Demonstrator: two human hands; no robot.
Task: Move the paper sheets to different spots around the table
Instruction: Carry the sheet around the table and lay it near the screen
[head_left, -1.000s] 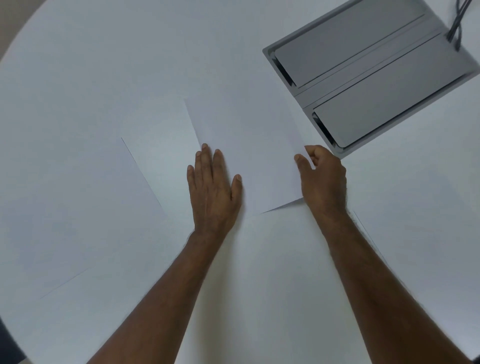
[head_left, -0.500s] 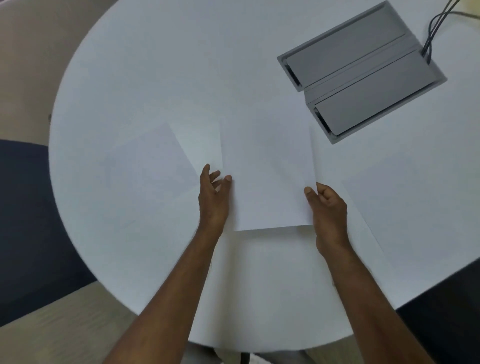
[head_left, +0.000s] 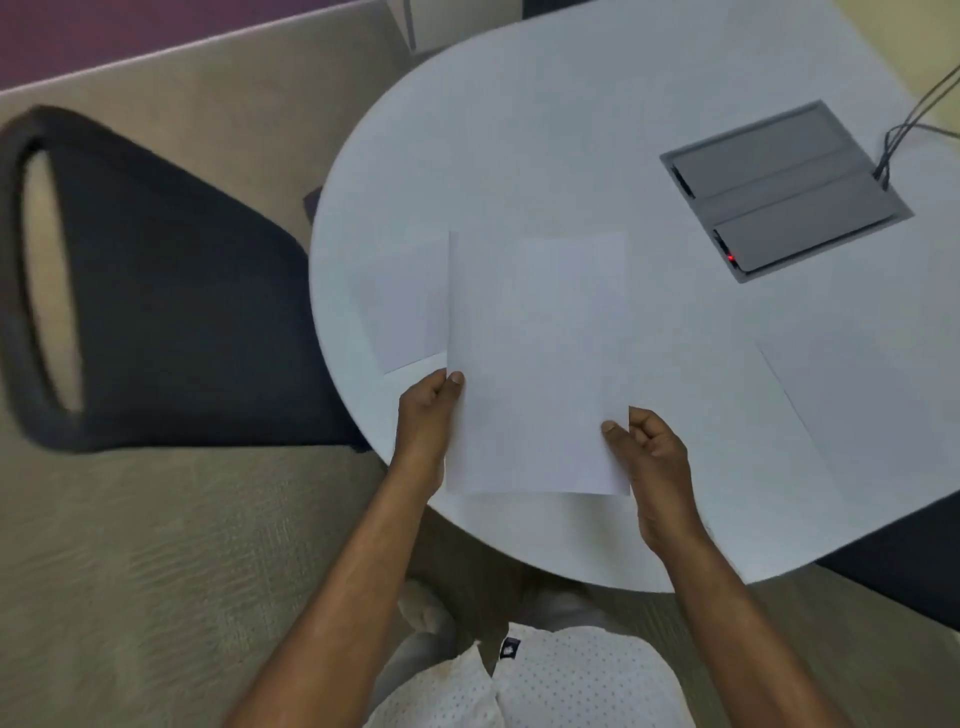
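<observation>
A white paper sheet (head_left: 537, 364) is held up above the near part of the round white table (head_left: 545, 130). My left hand (head_left: 426, 415) pinches its left edge, thumb on top. My right hand (head_left: 649, 452) pinches its lower right edge. A second sheet (head_left: 400, 306) lies flat on the table at the left, partly hidden behind the held one. A third sheet (head_left: 872, 395) lies flat at the right, near the table's edge.
A grey cable box (head_left: 784, 192) is set into the table at the back right, with black cables (head_left: 904, 124) leading out of it. A black chair (head_left: 156, 291) stands left of the table. The carpeted floor and my legs show below the table's near edge.
Both hands took the middle sheet by its edges, lifted it off the table and drew it toward me. The view has pulled back, so the table looks smaller.
</observation>
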